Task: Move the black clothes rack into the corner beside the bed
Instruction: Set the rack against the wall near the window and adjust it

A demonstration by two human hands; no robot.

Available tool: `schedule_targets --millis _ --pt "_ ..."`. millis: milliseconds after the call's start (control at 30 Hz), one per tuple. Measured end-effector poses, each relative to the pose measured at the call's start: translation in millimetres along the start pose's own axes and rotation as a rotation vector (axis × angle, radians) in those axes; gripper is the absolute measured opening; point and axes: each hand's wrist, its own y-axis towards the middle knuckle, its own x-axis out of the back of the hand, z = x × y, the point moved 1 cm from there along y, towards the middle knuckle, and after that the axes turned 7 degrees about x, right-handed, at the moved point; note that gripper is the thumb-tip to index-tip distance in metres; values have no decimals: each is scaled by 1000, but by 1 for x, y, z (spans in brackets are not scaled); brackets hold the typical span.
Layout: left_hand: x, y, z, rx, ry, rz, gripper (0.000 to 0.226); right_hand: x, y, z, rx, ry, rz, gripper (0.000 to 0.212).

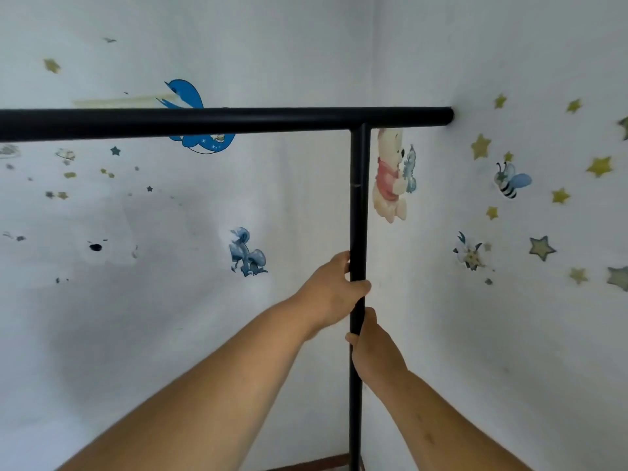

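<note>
The black clothes rack (359,198) stands in front of me, close to the room's corner. Its horizontal top bar runs from the left edge to the right, and the bar's right end touches or nearly touches the right wall. A vertical post drops from that bar to the floor. My left hand (331,290) is wrapped around the post at mid height. Just below it my right hand (372,348) grips the same post. Nothing hangs on the rack. The bed is out of view.
Two white walls meet in a corner right behind the post. Cartoon stickers cover them: a blue dolphin (190,100), a bear (390,178), a bee (511,181) and several stars. A strip of brown floor (316,465) shows at the bottom.
</note>
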Motion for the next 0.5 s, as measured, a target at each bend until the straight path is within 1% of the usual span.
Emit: schedule_targets --millis 100,200,500 --pt "6 17 6 4 -9 -29 57 -7 23 0 13 6 6 29" --pt "12 31 11 8 -8 -44 57 -14 40 1 15 1 8 33" --pt "31 62 26 9 9 -6 59 -28 78 3 -17 19 -7 35"
